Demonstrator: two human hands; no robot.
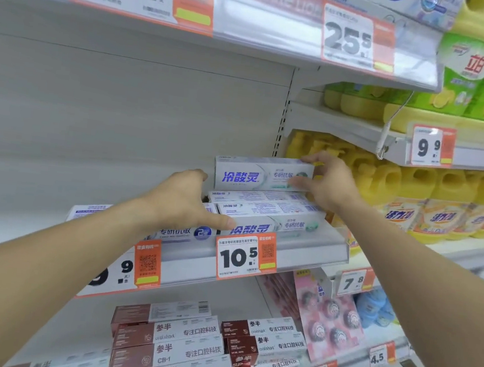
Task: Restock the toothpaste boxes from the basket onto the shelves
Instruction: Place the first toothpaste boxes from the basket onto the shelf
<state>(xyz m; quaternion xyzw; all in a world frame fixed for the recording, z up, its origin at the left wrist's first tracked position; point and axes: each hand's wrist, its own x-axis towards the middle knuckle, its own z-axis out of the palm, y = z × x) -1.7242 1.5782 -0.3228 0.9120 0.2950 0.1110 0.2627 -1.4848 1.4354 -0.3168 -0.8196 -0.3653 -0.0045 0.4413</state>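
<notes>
Top toothpaste box (262, 175) crowns stack (265, 208) (on shelf (314, 252)); detergent bottles (414, 183) right.

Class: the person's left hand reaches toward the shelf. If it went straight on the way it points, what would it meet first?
Probably the stacked white toothpaste boxes: the left hand already sits at their left end, thumb on the front box. Depth is uncertain.

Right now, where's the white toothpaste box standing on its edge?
The upright white box is centre frame, atop the flat stacked boxes, pinched at its right end by the right hand.

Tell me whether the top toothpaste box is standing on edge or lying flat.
On edge: the top toothpaste box shows its printed front face, resting on flat boxes, with the right hand gripping its end.
</notes>
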